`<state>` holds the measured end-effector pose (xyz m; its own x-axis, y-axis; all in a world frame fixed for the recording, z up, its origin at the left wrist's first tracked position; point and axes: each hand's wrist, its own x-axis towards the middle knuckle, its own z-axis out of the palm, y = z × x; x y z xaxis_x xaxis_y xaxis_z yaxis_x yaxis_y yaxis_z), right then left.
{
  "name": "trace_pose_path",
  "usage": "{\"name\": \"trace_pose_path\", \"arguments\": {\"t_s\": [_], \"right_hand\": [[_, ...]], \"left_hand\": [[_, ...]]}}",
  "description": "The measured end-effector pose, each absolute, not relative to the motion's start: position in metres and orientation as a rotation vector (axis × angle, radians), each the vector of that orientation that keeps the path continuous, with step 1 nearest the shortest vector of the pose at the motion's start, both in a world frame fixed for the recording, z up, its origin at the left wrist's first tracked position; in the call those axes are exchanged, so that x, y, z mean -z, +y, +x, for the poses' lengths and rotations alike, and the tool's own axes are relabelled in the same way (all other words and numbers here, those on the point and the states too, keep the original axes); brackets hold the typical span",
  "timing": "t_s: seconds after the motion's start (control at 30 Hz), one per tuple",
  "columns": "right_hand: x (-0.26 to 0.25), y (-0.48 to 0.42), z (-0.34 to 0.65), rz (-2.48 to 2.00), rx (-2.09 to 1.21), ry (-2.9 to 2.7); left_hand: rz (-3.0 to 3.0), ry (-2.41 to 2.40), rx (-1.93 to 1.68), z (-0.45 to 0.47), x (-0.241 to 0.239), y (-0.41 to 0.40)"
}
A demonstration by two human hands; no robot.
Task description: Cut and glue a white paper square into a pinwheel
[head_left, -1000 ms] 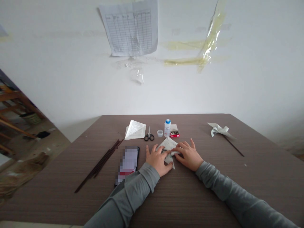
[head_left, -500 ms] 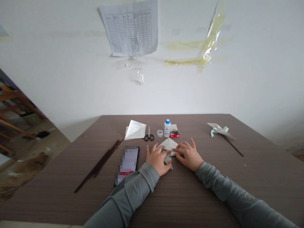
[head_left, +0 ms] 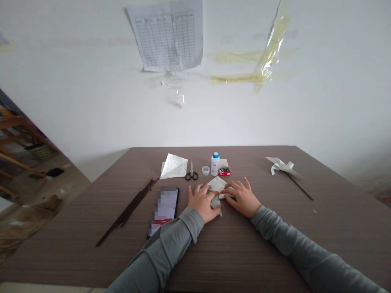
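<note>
A piece of printed paper, cut and partly folded, lies on the table between my hands. My left hand rests on its left side with the fingers spread, thumb near the lower corner. The right hand is at the paper's right side, thumb and forefinger closed at a folded flap, little finger raised. Just beyond the paper stand a white bottle with a blue cap and a red box of small metal pins. My fingers hide part of the paper.
Scissors, a small clear cup and paper sheets lie at the back. Dark sticks and a phone are at left. A paper pinwheel on a stick lies at right. The wall borders the table.
My right hand's fingers have shifted very slightly left over the paper's fold. The left hand stays nearly where it was.
</note>
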<state>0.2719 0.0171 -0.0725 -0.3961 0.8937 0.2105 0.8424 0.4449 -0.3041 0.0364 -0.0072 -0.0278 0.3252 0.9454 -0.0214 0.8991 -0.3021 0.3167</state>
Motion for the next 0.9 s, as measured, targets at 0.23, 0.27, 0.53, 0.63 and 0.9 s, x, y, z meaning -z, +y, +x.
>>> {"name": "trace_pose_path", "arguments": {"t_s": [0.23, 0.27, 0.53, 0.63, 0.9], "right_hand": [[0.077, 0.019, 0.276, -1.471, -0.220, -2.346], [0.078, 0.019, 0.276, -1.465, -0.214, -2.344], [0.081, 0.021, 0.274, -1.477, -0.175, -2.317], [0.080, 0.020, 0.272, -1.484, -0.182, -2.341], [0.083, 0.020, 0.270, -1.487, -0.130, -2.346]], "left_hand": [[2.347, 1.662, -0.236, 0.037, 0.031, -0.005], [2.351, 1.661, -0.224, 0.037, 0.031, -0.005], [2.315, 1.657, -0.227, 0.033, 0.029, -0.005], [2.300, 1.659, -0.203, 0.033, 0.026, -0.005], [2.311, 1.678, -0.182, 0.034, 0.027, -0.005]]}}
